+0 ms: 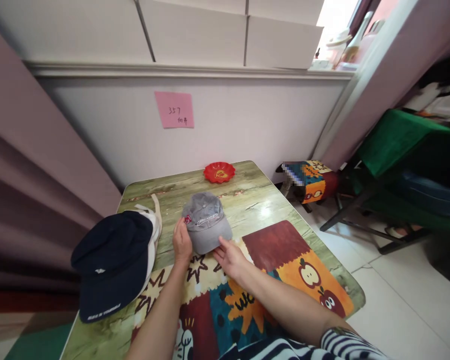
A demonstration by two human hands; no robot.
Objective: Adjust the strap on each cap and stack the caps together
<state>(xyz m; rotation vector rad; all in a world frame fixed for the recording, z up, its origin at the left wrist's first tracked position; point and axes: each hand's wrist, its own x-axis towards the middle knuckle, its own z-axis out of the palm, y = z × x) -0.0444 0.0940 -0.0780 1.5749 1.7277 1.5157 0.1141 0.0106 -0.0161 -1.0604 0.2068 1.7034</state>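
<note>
A grey cap with lettering on its front and a small red patch on its side is held between both hands over the table. My left hand grips the cap's left side, its fingers partly behind it. At the brim's right corner, my right hand pinches the edge with the thumb on top. The brim points toward me. A dark navy cap, with a white hat beneath or behind it, lies at the table's left edge.
A red scalloped dish sits at the back of the green marbled table. A colourful patterned mat covers the near part. Right of the table are a cloth-covered stool and a chair with green cloth.
</note>
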